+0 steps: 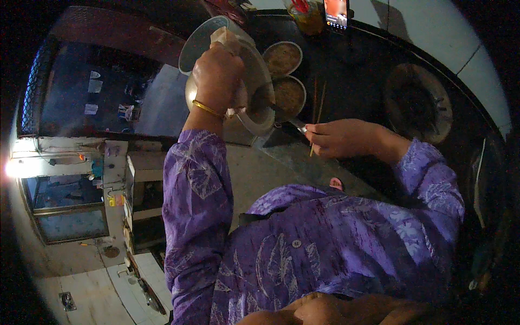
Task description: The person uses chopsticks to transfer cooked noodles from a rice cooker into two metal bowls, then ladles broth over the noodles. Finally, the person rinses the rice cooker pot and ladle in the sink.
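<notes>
My left hand (219,77) grips the edge of a metal pot (266,67) through a beige cloth (225,37). The pot is tipped on its side, its mouth turned towards two round bowls of brown food, the far bowl (283,59) and the near bowl (290,95). Between the fingers of my right hand (345,137) is the metal handle of a spoon or ladle (298,124), whose dark end reaches to the pot's mouth. Two thin sticks (319,101) pass beside the near bowl and under my right fingertips; whether I touch them is unclear.
A pale bowl (199,44) stands behind the pot. Along the dark counter's back are a jar (305,18) with yellow contents and a lit phone (336,14). A large round ring-shaped object (443,105) lies at right. Shelves (148,195) stand at left.
</notes>
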The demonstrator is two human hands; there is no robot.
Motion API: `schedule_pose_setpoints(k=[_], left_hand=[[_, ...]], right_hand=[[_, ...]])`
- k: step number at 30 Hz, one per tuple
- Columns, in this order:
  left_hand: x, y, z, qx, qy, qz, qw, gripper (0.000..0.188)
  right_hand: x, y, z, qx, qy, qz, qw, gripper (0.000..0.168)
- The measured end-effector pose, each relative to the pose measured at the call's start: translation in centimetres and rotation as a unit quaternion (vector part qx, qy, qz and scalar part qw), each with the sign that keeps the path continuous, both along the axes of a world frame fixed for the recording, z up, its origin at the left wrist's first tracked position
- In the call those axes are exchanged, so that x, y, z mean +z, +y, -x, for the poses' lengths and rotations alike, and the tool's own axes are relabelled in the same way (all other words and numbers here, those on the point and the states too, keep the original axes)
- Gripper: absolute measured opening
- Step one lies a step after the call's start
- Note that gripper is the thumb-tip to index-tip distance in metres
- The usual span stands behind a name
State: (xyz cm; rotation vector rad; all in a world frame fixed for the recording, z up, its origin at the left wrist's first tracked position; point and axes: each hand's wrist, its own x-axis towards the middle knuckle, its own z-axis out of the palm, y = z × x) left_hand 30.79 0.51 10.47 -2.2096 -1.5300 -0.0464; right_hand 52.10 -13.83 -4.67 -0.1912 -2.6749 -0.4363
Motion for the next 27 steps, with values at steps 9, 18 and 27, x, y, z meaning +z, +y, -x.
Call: schedule_pose_setpoints(k=[9, 18, 27], left_hand=[[-0.9, 1.3, 1.0, -0.046, 0.051, -0.019, 0.997, 0.025], [0.6, -0.6, 0.1, -0.011, 0.029, 0.009, 0.999, 0.034], [1.2, -1.9, -0.1, 0.015, 0.011, 0.019, 1.000, 0.034]], right_hand=[[2.2, -3.9, -4.9, -0.096, -0.146, -0.035, 0.984, 0.022], [2.1, -1.6, -0.3, -0.016, 0.053, -0.019, 0.998, 0.024], [-0.7, 0.5, 4.7, 0.034, 0.038, 0.100, 0.994, 0.017]])
